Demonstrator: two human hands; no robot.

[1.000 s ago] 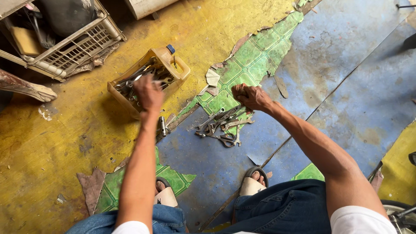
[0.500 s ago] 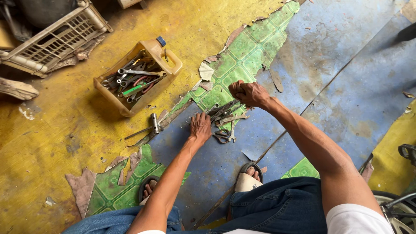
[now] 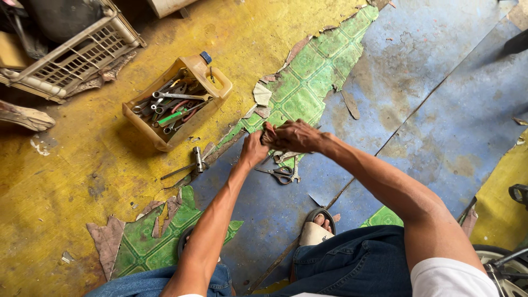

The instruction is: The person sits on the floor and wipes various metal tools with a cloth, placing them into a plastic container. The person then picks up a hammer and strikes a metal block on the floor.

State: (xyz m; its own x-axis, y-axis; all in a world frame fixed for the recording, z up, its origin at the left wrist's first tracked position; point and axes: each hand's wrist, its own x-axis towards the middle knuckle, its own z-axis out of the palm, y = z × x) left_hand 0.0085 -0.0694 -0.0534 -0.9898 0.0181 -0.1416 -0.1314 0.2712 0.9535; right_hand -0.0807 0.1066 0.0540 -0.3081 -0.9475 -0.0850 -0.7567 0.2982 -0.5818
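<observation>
Yellow cut jug (image 3: 217, 82), wrenches (image 3: 176, 102) inside

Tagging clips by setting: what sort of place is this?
Probably an informal repair workshop, maybe for bikes. A cut-open yellow jug holds wrenches and other hand tools, scissors lie loose by the person's hands, a wheel shows at the lower right, and the floor covering is worn and peeling.

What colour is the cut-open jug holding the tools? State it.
The jug is yellow-orange with a blue cap; head view shows it.
</observation>
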